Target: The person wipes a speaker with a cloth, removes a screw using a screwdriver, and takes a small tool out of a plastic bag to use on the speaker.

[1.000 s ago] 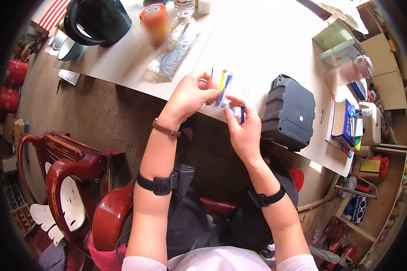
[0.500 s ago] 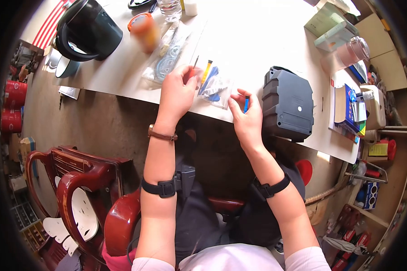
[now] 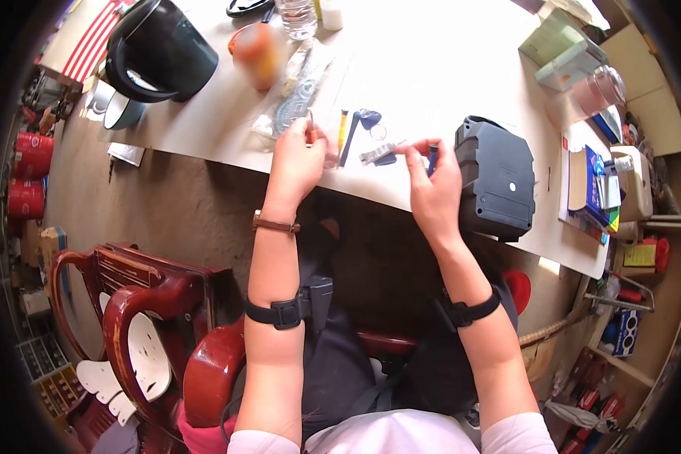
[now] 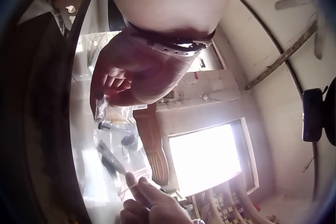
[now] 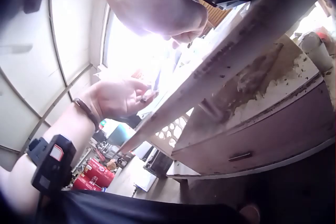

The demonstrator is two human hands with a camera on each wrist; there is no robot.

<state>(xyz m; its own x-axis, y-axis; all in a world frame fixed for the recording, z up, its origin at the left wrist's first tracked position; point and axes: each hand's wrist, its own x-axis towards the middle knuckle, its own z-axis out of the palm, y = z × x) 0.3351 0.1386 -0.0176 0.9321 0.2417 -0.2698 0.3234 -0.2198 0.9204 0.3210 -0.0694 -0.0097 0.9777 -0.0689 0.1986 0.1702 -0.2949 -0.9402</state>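
My left hand (image 3: 299, 165) holds a small screwdriver with an orange-red handle (image 3: 313, 137), its shaft pointing up, and grips a clear plastic bag (image 4: 116, 112) at the table's front edge. Beside it lie a thin yellow-handled tool (image 3: 343, 129), a dark blue flat pry stick (image 3: 349, 141) and a blue triangular pick (image 3: 369, 118). A small pale ring (image 3: 377, 132) lies below the pick. My right hand (image 3: 437, 189) keeps a short blue stick-like piece (image 3: 433, 157) in its curled fingers, while its extended index fingertip reaches a whitish-grey strip (image 3: 377, 154) with something blue under it.
A black hard case (image 3: 499, 178) stands close right of my right hand. Left of the tools are a bag with blue shapes (image 3: 299, 102), an orange-lidded jar (image 3: 257, 57) and a dark pitcher (image 3: 166, 53). A clear jug (image 3: 586, 98) and boxes (image 3: 586, 181) line the right side.
The small tools were bunched in the clear bag between my hands; now they lie spread on the table. My hands moved apart, the right one shifting right, close to the black case.
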